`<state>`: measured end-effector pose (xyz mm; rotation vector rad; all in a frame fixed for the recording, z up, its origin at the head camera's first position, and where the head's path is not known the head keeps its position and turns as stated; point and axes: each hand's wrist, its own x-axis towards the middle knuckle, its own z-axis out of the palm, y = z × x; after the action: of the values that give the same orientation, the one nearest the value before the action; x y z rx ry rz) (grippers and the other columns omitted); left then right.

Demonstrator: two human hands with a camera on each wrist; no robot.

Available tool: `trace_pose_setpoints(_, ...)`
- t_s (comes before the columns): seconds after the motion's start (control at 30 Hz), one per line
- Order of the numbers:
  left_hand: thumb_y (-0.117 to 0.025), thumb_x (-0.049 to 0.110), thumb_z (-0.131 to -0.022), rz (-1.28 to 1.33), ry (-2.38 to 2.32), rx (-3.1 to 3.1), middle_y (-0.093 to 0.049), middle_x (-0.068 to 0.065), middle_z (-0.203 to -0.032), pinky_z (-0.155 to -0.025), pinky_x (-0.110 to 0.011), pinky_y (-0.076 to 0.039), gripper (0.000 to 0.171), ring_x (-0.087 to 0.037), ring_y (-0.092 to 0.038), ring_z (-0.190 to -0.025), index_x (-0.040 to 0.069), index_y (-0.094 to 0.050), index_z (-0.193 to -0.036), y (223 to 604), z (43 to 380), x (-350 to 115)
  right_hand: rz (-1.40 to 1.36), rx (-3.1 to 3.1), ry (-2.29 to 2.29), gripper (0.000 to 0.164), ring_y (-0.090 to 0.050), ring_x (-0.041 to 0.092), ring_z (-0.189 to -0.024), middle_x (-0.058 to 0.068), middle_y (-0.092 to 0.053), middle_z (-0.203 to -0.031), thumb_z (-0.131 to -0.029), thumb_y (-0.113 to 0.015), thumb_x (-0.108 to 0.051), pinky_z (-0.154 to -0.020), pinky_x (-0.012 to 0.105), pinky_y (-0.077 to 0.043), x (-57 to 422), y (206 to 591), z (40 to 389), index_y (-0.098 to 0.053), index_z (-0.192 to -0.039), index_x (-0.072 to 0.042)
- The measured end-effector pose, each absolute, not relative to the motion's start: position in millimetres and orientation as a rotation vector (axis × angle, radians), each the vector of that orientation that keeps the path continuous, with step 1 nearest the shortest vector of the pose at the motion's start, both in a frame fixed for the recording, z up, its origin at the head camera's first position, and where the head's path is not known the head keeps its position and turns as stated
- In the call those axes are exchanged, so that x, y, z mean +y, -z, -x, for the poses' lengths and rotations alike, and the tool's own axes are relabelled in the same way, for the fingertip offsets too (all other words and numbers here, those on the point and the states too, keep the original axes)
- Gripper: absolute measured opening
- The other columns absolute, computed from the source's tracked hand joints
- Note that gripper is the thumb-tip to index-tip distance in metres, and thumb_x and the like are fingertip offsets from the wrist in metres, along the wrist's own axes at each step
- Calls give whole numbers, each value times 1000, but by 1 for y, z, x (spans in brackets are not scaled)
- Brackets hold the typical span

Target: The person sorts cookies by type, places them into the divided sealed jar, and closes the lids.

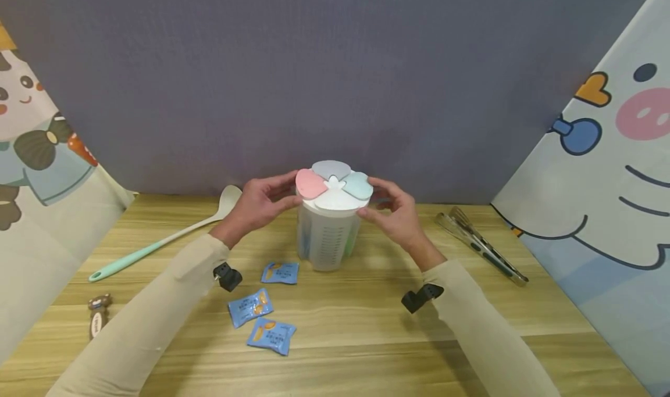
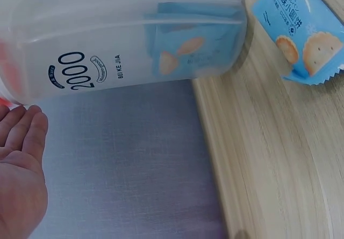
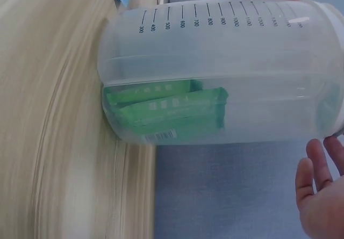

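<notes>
A clear divided storage canister [image 1: 325,243] stands upright on the table. Its white lid [image 1: 337,199] bears petal-shaped flaps in pink, grey and pale green. My left hand [image 1: 262,202] holds the lid's left rim, thumb in front and fingers further back. On the opposite side, my right hand [image 1: 395,214] holds the rim in the same way. Through the wall, the left wrist view reveals blue biscuit packets [image 2: 196,48] in one compartment. Green packets [image 3: 172,110] lie low in another compartment in the right wrist view.
Three blue biscuit packets [image 1: 272,336] lie in front of the canister. To the left are a ladle [image 1: 157,245] with a mint handle and a brown bear-shaped item [image 1: 97,315]. Metal tongs [image 1: 484,249] lie to the right. A grey panel [image 1: 335,83] rises behind.
</notes>
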<state>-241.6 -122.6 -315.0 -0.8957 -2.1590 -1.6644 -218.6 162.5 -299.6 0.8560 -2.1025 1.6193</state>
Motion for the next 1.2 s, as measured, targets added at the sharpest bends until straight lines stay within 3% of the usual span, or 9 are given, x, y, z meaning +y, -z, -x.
trace_pose_setpoints(0.23, -70, 2, -85, 913, 1637, -2167, -54, -18, -129, -87, -28, -49, 50, -28, -58, -112, -5, -52, -131, 316, 241, -126, -860, -2053, -1579, 52, -53, 52, -88, 29, -58, -107, -70, -72, 21, -67, 42, -47, 159, 302, 216, -54, -119, 15)
trace_pose_setpoints(0.4, -69, 3, -86, 909, 1642, -2177, -54, -18, -129, -87, -28, -49, 49, -26, -58, -112, -5, -51, -131, 316, 240, -127, -873, -2036, -1576, 53, -55, 43, -86, 29, -58, -106, -69, -73, 20, -66, 45, -47, 159, 302, 216, -54, -118, 15)
trace_pose_setpoints(0.6, -68, 2, -86, 906, 1625, -2189, -54, -19, -129, -87, -28, -49, 49, -28, -58, -111, -6, -51, -131, 310, 235, -126, -882, -2046, -1569, 52, -56, 35, -87, 28, -58, -106, -70, -71, 21, -66, 41, -48, 159, 303, 218, -54, -118, 15)
trace_pose_setpoints(0.8, -68, -5, -85, 896, 1571, -2182, -53, -25, -126, -86, -32, -50, 47, -36, -58, -109, -13, -50, -128, 291, 215, -121, -912, -2048, -1544, 52, -56, 40, -89, 29, -57, -110, -70, -71, 21, -68, 40, -47, 161, 302, 219, -53, -119, 15)
trace_pose_setpoints(0.97, -72, -6, -80, 917, 1489, -2109, -53, -25, -126, -89, -40, -47, 49, -36, -55, -112, -12, -53, -125, 289, 216, -119, -949, -2014, -1495, 52, -53, 37, -106, 32, -52, -122, -68, -72, 21, -75, 41, -47, 162, 297, 219, -54, -117, 17)
trace_pose_setpoints(1.1, -74, -9, -77, 955, 1467, -2061, -54, -26, -125, -92, -40, -46, 48, -35, -52, -117, -14, -56, -121, 290, 217, -117, -959, -2025, -1443, 48, -45, 35, -121, 30, -50, -128, -68, -76, 16, -89, 37, -42, 161, 292, 218, -59, -113, 15)
trace_pose_setpoints(1.2, -75, -9, -75, 960, 1462, -2045, -54, -26, -125, -92, -40, -45, 46, -35, -52, -118, -15, -58, -118, 290, 218, -116, -1006, -2030, -1397, 41, -44, 39, -123, 29, -51, -127, -70, -76, 14, -100, 38, -36, 160, 290, 218, -62, -108, 14)
